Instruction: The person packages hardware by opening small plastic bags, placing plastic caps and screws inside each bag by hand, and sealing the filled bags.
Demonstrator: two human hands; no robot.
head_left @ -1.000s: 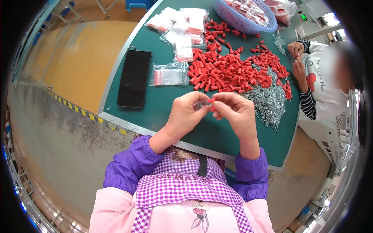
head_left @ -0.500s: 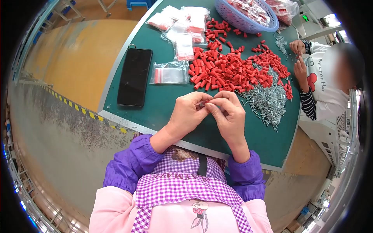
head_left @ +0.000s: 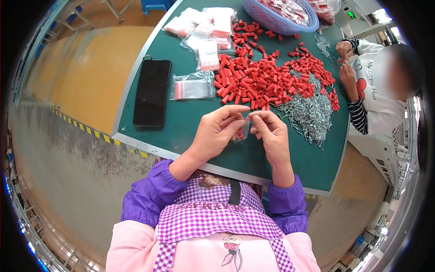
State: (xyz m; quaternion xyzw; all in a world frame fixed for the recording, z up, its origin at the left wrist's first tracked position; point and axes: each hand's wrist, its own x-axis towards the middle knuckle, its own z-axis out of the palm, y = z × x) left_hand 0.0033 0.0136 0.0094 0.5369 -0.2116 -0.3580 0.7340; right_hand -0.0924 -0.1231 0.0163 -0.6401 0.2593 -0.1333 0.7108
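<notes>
Down between the two hands comes a small clear bag (head_left: 245, 130), more of it showing now than a moment ago, red inside. Left hand (head_left: 214, 135) has its lower part pinched between thumb and fingers; right hand (head_left: 274, 136) presses thumb and fingers together at its upper edge. Both hover over the green desk (head_left: 190, 120), just this side of the red caps (head_left: 258, 81), with screws (head_left: 308, 115) to the right and a phone (head_left: 152, 93) to the left.
</notes>
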